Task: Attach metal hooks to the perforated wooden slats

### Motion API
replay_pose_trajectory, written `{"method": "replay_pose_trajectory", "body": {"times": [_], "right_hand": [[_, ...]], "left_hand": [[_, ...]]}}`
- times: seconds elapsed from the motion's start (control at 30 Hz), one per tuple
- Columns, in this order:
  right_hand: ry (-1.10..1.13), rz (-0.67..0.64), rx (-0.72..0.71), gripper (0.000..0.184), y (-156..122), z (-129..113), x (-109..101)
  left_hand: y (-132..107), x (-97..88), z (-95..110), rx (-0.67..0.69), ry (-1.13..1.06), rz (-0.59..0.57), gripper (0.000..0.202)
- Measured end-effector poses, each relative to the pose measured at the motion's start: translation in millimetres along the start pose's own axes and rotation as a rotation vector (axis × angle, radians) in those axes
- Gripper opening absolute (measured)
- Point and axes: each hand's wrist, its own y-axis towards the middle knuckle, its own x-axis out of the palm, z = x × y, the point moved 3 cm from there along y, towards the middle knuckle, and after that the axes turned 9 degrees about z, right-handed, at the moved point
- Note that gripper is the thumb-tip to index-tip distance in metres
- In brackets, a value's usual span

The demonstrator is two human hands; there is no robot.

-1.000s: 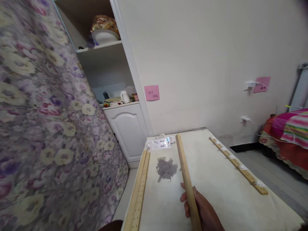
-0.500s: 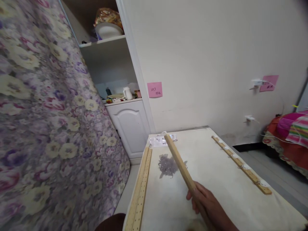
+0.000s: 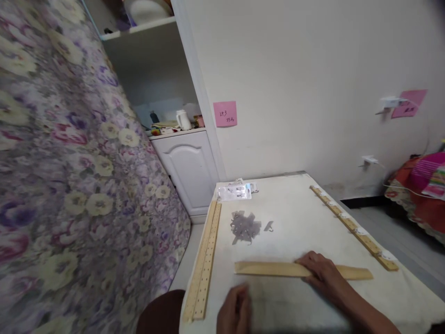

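Note:
My right hand (image 3: 321, 274) lies over a wooden strip (image 3: 267, 269) that rests crosswise on the white cloth-covered table (image 3: 295, 218); its fingers curl round the strip's middle. My left hand (image 3: 235, 311) is low at the near edge, blurred, its fingers loosely curled and holding nothing I can make out. A small pile of grey metal hooks (image 3: 244, 227) lies just beyond the strip, with one loose hook (image 3: 269, 226) beside it.
Two wooden strips (image 3: 205, 260) lie along the table's left edge, and another with white clips (image 3: 352, 227) along the right. A clear packet (image 3: 234, 191) sits at the far edge. A flowered mattress (image 3: 69, 176) leans at left, with a white cabinet (image 3: 186, 169) behind and bedding (image 3: 422, 190) at right.
The wooden strip, held lengthwise and raised before, has swung round and now lies flat across the table under my right hand. My left hand has come into view at the near edge.

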Motion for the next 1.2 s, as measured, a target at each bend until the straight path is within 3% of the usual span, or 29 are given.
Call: {"method": "replay_pose_trajectory", "body": {"times": [0.07,0.13,0.27,0.37,0.57,0.67,0.77,0.97,1.07,1.2], "right_hand": [[-0.029,-0.012,0.008,0.039,-3,5,4],[-0.044,-0.013,0.025,0.045,-4,9,6],[-0.043,0.025,0.020,0.044,-6,11,9],[-0.076,0.099,-0.048,0.042,-9,2,22],[-0.177,0.179,-0.106,0.074,-18,-25,72],[-0.184,0.182,-0.115,0.076,-20,-29,81],[-0.196,0.174,-0.108,0.068,-22,-27,76],[-0.090,0.240,-0.020,0.038,-16,-17,49],[0.029,0.149,-0.013,0.029,-3,-17,32],[0.280,-0.085,0.010,0.025,19,-24,12]], "left_hand": [[11,-11.1,-7,0.120,0.142,0.138,0.029],[22,-14.9,-17,0.244,0.316,0.167,0.037],[35,-5.4,-33,0.388,0.544,0.036,0.046],[33,11.1,-33,0.515,0.673,-0.070,0.052],[16,42.1,-29,0.699,0.752,-0.211,0.072],[15,42.5,-32,0.680,0.765,-0.205,0.071],[14,34.5,-35,0.622,0.716,-0.203,0.068],[19,4.0,-33,0.241,0.415,0.029,0.048],[23,-2.6,-31,0.106,0.255,0.093,0.042],[23,-2.3,-33,-0.016,0.112,0.143,0.040]]}}
